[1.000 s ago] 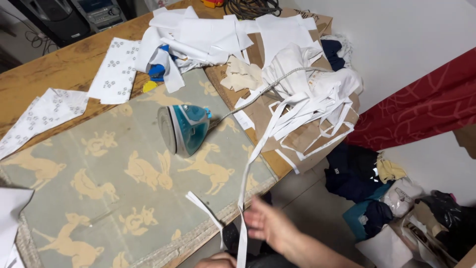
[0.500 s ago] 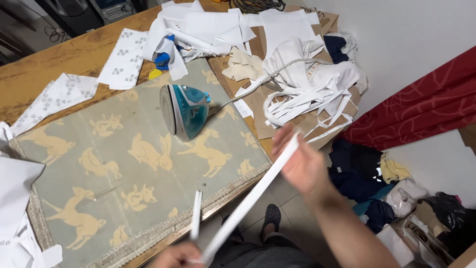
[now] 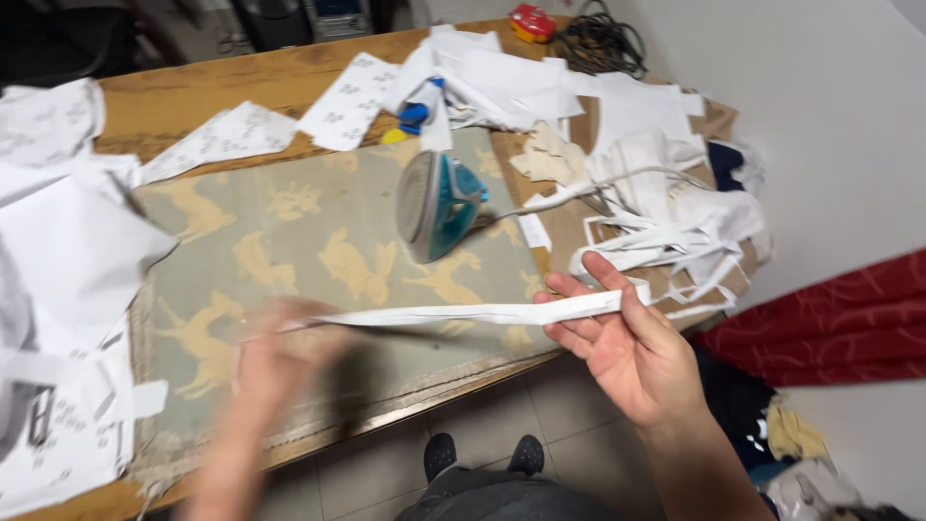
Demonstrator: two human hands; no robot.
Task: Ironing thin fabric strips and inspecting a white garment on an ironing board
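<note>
A long white fabric strip [image 3: 453, 315] stretches level between my two hands above the front of the table. My right hand [image 3: 627, 338] pinches its right end between thumb and fingers, palm up. My left hand [image 3: 275, 357] is blurred with motion and holds the strip's left end over the green cloth with tan deer figures [image 3: 289, 260]. A teal iron [image 3: 439, 203] stands on its heel on that cloth, behind the strip, its white cord running right.
A heap of white strips and fabric [image 3: 675, 222] lies on brown cardboard at the right. White printed fabric pieces [image 3: 68, 232] cover the left and back of the wooden table [image 3: 222, 92]. A blue-capped spray bottle [image 3: 415, 111] lies behind the iron. Red cloth [image 3: 830, 328] hangs at the right.
My right hand rose from below the table edge and pulled the strip up. The strip went from slanted to level, and my left hand moved up over the cloth.
</note>
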